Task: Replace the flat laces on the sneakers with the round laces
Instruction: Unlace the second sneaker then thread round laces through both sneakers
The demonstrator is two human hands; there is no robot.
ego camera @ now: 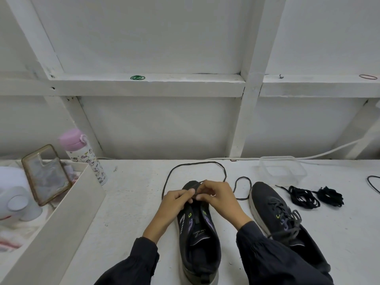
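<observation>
A black sneaker (198, 241) lies toe-away in front of me on the white table, its eyelets mostly bare. A thin dark lace (178, 167) loops out past the toe and another stretch of it curls to the right. My left hand (174, 202) and my right hand (216, 197) meet over the lowest eyelets near the toe, both pinching the lace there. The second sneaker (281, 219) lies to the right, still laced, my right sleeve covering its heel. Two bundles of black laces (304, 197) lie right of it.
A clear plastic container (281, 169) stands behind the right sneaker. A pink-capped bottle (86, 157) and a phone case (46, 173) leaning in a white box (67, 219) are at the left. A white cable (329, 152) runs along the wall. Rubber bands lie on the ledge above.
</observation>
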